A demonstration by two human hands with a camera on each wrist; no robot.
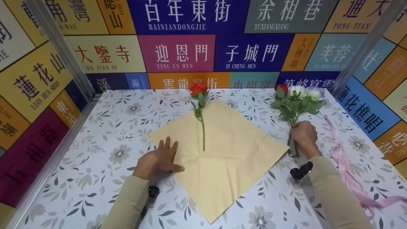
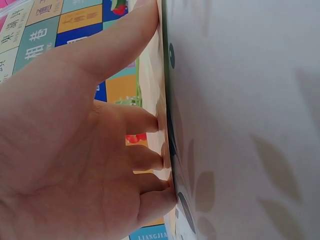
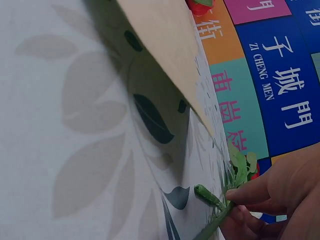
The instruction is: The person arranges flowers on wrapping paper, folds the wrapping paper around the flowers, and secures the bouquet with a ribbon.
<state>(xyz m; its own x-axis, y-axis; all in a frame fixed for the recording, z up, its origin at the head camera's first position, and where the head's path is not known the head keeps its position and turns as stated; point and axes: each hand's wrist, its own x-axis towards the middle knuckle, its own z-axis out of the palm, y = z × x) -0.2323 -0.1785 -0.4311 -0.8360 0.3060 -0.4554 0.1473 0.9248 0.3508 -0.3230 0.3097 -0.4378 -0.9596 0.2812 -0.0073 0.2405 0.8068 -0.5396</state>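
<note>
A square of brown kraft paper (image 1: pixel 229 168) lies cornerwise on the table, faintly creased. On its upper left part rests a single red rose (image 1: pixel 199 89), its green stem pointing toward me. My left hand (image 1: pixel 160 157) is spread at the paper's left edge, fingertips pressing down on it; the left wrist view shows the straight fingers (image 2: pixel 142 120) along that edge. To the right of the paper, my right hand (image 1: pixel 304 135) pinches a green stem (image 3: pixel 220 216) in the small group of roses. White roses (image 1: pixel 299 91) and another red rose (image 1: pixel 281 89) top these stems.
A long pink ribbon (image 1: pixel 341 159) trails along the right side of the table. The floral-patterned tabletop (image 1: pixel 79 178) surrounds the paper. Panels with colourful printed signs (image 1: pixel 178 52) stand behind and at both sides, with a metal post (image 1: pixel 359 47) at the back right corner.
</note>
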